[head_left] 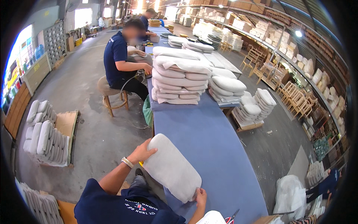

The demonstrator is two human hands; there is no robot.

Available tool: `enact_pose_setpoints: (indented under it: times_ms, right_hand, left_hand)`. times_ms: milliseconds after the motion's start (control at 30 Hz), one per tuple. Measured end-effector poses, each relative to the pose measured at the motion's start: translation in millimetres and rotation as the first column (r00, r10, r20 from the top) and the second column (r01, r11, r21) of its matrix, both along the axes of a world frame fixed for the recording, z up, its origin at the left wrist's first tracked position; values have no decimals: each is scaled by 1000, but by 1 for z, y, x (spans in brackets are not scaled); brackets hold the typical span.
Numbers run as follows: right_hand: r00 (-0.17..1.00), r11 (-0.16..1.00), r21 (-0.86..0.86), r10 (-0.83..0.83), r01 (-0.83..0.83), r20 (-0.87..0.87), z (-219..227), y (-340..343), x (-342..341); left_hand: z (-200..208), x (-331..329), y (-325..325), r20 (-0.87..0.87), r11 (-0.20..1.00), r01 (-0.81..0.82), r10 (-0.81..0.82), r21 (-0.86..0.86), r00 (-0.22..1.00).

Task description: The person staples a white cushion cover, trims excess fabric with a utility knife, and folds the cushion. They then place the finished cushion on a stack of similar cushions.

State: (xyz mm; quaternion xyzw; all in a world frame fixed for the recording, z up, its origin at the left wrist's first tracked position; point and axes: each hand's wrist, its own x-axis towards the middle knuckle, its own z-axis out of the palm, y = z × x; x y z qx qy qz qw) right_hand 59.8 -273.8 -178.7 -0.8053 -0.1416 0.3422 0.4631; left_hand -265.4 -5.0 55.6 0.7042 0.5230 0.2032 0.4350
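Observation:
A light grey, fabric-covered seat cushion (171, 168), long with rounded corners, is held tilted over the left edge of the blue-topped table (223, 149). My left hand (144, 151) grips its upper left corner, thumb on the top face. At the lower right corner my right hand (200, 197) pinches the cushion's edge between closed fingers. The underside is hidden from view. Close to my right forearm lie scissors with red handles (232, 218), partly cut off by the picture's lower rim. Beside them is a white object (212, 217) that I cannot make out.
A tall stack of pale cushions (181, 76) stands farther up the table, with another stack (226, 87) to its right. A co-worker (119, 61) sits on a stool (108, 95) at the table's left side. Pallets of cushions (46, 138) stand on the floor at left.

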Motion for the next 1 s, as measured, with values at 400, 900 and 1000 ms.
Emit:
enact_pose_setpoints:
  times_ms: [400,900,1000]
  right_hand:
    - [811,967,48,-182,249,-555,56,38,-81]
    - [878,323,875,-435,360,-200,171,329,-46]
    - [934,-6,967,261,255,-245,290,422,-23]
  left_hand:
    - [-49,-26,166,428,937,350,-322,13,844]
    - [174,5,334,802,670,640,-581,375,138]
    - [69,-6,348,669,723,684,-555,94,495]
